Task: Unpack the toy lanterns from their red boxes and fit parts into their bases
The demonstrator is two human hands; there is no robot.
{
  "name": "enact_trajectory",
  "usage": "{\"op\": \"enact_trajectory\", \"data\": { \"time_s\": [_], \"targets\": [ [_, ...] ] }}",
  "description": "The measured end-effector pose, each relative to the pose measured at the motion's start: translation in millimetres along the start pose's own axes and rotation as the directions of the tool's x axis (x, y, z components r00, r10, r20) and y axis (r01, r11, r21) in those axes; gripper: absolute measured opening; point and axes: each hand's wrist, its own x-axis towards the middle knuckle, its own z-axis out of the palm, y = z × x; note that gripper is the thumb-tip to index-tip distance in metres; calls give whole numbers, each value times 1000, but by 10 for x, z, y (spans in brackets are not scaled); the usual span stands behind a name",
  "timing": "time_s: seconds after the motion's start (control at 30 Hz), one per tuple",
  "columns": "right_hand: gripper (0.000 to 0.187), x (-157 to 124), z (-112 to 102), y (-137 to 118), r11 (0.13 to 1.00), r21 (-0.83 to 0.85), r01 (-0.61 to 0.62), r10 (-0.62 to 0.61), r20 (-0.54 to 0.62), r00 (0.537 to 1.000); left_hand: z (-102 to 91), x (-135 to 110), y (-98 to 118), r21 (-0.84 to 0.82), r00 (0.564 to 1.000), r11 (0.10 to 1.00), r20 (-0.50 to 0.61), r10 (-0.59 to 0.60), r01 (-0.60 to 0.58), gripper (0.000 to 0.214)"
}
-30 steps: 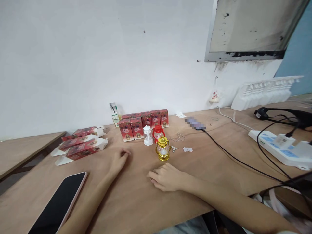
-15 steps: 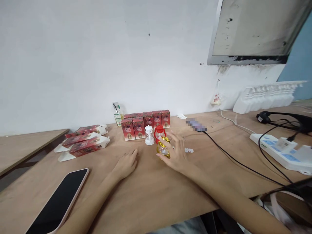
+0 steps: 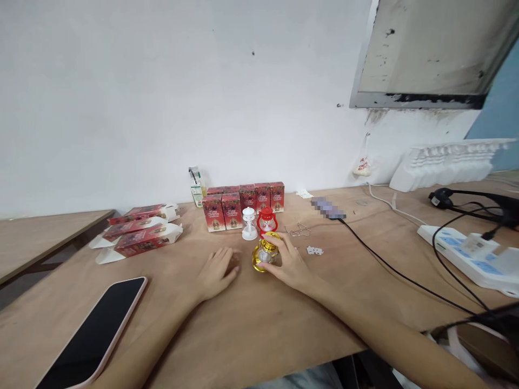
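- The left hand [image 3: 218, 268] lies just left of the frame's centre, palm down and flat, with the fingers stretched out together and pointing up and to the right.
- The left forearm [image 3: 162, 335] is bare and runs from the bottom edge, left of centre, up to that hand.
- The right hand [image 3: 291, 263] sits just right of centre, knuckles up, with the fingers [image 3: 283, 241] curled leftward in a grip and the thumb low.
- The right forearm [image 3: 377, 329] is bare and slants in from the lower right corner.
- The two hands are near each other but apart.

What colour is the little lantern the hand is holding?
Shiny gold. The lantern shows best in the head view, in the right hand.
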Motion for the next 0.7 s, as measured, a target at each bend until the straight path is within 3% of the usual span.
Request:
{"op": "enact_trajectory", "data": {
  "time_s": [0.17,0.37,0.5,0.7],
  "targets": [
    [71,-71,85,-57,966,254,-53,85,-117,989,143,-44,262,-338,999,940,-31,27,-35,65],
    [69,-106,125,-80,875,460,-149,193,-50,980,133,-23,336,-647,999,761,-55,1,-36,43],
    [56,-60,49,-75,866,474,-163,180,8,984,105,-15,334,-760,996,650,-67,-55,-15,41],
    [33,9,14,-70,856,459,-238,295,-56,954,90,-11,347,-859,967,512,-144,-211,-17,38]
  ]
}}
